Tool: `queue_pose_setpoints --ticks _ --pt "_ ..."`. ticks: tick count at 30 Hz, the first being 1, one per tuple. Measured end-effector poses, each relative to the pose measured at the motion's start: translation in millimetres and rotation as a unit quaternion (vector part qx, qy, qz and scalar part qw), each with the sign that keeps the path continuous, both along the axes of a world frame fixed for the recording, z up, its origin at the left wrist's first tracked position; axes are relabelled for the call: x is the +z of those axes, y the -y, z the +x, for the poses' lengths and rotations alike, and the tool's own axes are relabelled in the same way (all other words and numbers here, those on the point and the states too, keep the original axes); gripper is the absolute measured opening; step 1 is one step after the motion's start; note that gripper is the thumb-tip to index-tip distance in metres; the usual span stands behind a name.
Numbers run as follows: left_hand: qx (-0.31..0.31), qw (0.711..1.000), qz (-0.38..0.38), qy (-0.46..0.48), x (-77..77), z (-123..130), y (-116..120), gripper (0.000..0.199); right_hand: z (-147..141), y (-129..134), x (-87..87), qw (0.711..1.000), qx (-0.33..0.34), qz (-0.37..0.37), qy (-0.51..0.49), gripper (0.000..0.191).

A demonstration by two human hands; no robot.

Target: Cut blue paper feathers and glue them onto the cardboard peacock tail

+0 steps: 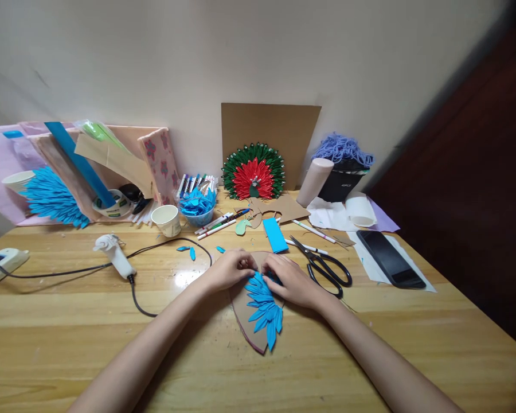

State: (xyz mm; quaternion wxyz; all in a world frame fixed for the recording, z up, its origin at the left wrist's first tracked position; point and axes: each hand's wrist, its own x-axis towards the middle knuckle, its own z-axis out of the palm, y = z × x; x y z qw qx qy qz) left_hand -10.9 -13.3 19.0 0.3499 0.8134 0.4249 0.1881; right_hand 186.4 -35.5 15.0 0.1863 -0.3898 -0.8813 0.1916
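Observation:
A pointed piece of brown cardboard [243,307] lies on the wooden table, with overlapping blue paper petals [264,304] along its right side. Both hands meet at the upper end of the petals. My left hand [235,268] rests over the cardboard's top left, fingers curled together at the uppermost petals; anything between its fingertips is too small to make out. My right hand [287,279] lies over the top right, its fingers bent and pressed on the petals there. The fingertips partly hide the upper petals.
Black scissors [327,269] lie right of my right hand, near a phone [390,259]. A white glue gun [115,256] with its cord is at the left. Behind are a blue paper piece [275,235], a paper cup [166,221], a petal bowl [198,213], markers and a red-green peacock craft [253,172].

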Motion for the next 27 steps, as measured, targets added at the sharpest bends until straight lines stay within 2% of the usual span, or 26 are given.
queue_pose_setpoints --ticks 4,11,19,27 --pt "-0.027 1.000 0.007 0.008 2.7 -3.3 -0.7 0.012 -0.1 -0.6 -0.1 1.000 0.000 0.003 0.000 0.005" --pt "-0.061 0.997 0.036 -0.001 -1.9 -4.3 -2.0 0.013 -0.2 -0.4 0.6 1.000 0.001 0.003 0.005 0.004" --pt "-0.053 0.996 0.066 -0.038 -0.6 -0.8 2.0 0.014 -0.3 -0.7 1.9 1.000 0.006 0.000 0.007 0.004" --pt "-0.051 0.996 0.071 -0.028 -1.5 0.9 3.9 0.014 0.9 1.4 3.1 0.999 0.030 0.018 0.011 0.007"
